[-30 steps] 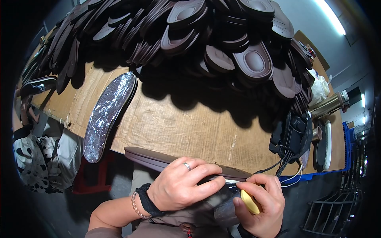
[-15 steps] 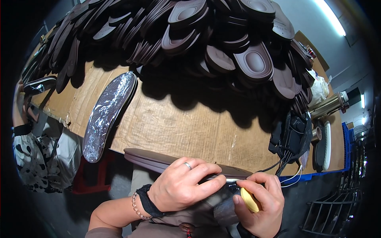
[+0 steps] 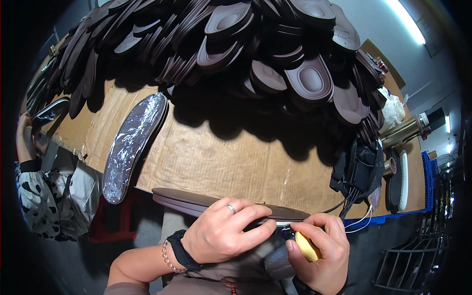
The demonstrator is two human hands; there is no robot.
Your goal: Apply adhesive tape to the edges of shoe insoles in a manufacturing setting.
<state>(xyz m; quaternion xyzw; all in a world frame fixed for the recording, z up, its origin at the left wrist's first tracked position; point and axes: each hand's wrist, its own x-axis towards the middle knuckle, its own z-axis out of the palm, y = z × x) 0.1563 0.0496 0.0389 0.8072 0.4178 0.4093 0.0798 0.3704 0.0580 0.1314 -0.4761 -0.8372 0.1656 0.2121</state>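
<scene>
A pair of long brown shoe soles point(image 3: 183, 200), stacked flat together, lies edge-on along the table's near edge. My left hand point(image 3: 227, 227) is closed over its right half, with fingertips pressed near a narrow white strip point(image 3: 282, 223). At the right end, my right hand point(image 3: 322, 253) is closed around what looks like a roll of clear film point(image 3: 279, 263) with a rounded yellow end point(image 3: 307, 247). The thumb and index finger come close to the soles, and the fingers partly hide the roll. Farther left rests a sole wrapped in shiny clear film point(image 3: 133, 145).
A big heap of brown soles point(image 3: 309, 78) covers the table's back. Cardboard point(image 3: 221, 162) covers the tabletop. At right are a black strapped bag point(image 3: 358, 164) with cords, a metal flask point(image 3: 405, 129) and a white-edged sole point(image 3: 403, 181). A co-worker's arm point(image 3: 23, 140) handles a sole at far left.
My hands keep almost the same pose on the soles and roll. The whole view has shifted slightly. At far left, the co-worker's hands have moved a little.
</scene>
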